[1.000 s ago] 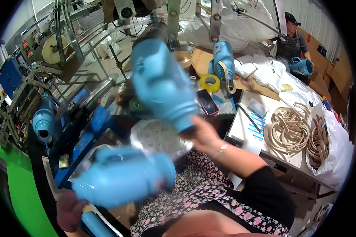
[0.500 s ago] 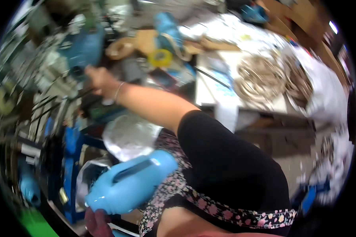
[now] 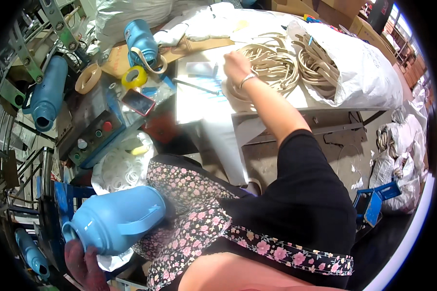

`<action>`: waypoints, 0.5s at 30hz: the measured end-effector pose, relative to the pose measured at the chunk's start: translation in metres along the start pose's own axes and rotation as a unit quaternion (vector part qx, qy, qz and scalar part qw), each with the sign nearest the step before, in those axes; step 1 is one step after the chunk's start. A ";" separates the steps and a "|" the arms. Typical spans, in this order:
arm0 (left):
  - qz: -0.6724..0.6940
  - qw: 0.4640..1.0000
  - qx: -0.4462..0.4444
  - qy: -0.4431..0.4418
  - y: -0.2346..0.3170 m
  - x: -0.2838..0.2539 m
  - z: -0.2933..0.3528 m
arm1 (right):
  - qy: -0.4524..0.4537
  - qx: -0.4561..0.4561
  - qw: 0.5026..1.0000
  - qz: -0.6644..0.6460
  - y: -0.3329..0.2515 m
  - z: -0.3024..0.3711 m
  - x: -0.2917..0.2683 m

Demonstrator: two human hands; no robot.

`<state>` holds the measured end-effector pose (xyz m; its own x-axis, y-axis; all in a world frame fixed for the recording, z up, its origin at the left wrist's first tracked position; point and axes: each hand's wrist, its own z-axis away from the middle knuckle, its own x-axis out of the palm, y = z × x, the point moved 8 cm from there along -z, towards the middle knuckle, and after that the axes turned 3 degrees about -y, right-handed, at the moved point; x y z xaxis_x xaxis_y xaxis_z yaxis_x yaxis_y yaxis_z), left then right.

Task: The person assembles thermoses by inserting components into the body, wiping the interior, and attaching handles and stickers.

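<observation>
My left hand [image 3: 85, 264], in a dark red glove, grips the neck end of a light blue plastic jug body [image 3: 114, 220] with a moulded side handle. The jug lies tilted across my lap, its open mouth to the left. My bare right hand [image 3: 238, 68] reaches over the table with fingers curled closed; what they hold, if anything, is hidden. It is beside a coil of beige straps [image 3: 272, 65] and over the edge of a white sheet with blue marks [image 3: 213, 92]. A second bundle of beige straps [image 3: 318, 65] spills from a white sack [image 3: 357, 65].
Another blue jug body [image 3: 48, 94] sits in the machine at left, above a control box [image 3: 99, 133] with buttons. A blue jug with a strap [image 3: 141, 43], yellow tape roll [image 3: 134, 77] and phone [image 3: 138, 101] lie nearby. A bag of white rings [image 3: 124, 167] stands beside my lap.
My right hand has left the jug body at the machine and swung right to the beige straps. The jug in my left hand has turned and shifted left. My view has moved right.
</observation>
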<state>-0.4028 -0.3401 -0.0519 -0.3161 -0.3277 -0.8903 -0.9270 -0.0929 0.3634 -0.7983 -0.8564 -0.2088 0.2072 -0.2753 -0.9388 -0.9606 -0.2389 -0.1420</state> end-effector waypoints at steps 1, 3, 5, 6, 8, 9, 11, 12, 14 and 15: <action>0.050 0.998 -0.026 -0.013 -0.006 0.009 -0.002 | -0.063 0.040 0.996 0.051 0.032 -0.011 0.006; 0.090 0.995 -0.034 0.000 0.005 -0.005 0.012 | -0.149 0.038 0.985 0.073 0.032 -0.034 0.027; 0.082 0.996 0.011 0.032 0.017 -0.014 0.012 | -0.049 0.017 0.998 0.042 0.025 -0.044 0.015; 0.074 0.996 0.012 0.040 0.019 -0.008 0.011 | 0.035 -0.003 0.999 0.019 0.019 -0.052 0.001; 0.069 0.997 0.009 0.045 0.040 0.010 -0.008 | 0.184 -0.072 0.973 -0.117 -0.020 -0.036 -0.041; 0.048 0.996 0.060 0.040 0.050 0.019 -0.018 | 0.194 -0.068 0.954 -0.217 -0.037 -0.026 -0.053; 0.036 0.989 0.137 0.036 0.059 0.039 -0.037 | 0.178 -0.039 0.904 -0.387 -0.069 -0.004 -0.058; 0.035 0.985 0.166 0.031 0.070 0.047 -0.051 | 0.151 -0.038 0.903 -0.399 -0.090 0.013 -0.055; 0.004 0.984 0.174 0.026 0.077 0.043 -0.050 | -0.105 0.113 0.677 -0.720 -0.179 0.064 -0.018; 0.001 0.979 0.204 0.026 0.075 0.044 -0.049 | -0.181 0.151 0.572 -0.786 -0.220 0.090 -0.007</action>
<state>-0.4764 -0.4072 -0.0505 -0.3169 -0.3756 -0.8709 -0.9332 0.2873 0.2157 -0.6050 -0.7183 -0.1988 0.8587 0.2830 0.4272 0.3599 0.2603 -0.8959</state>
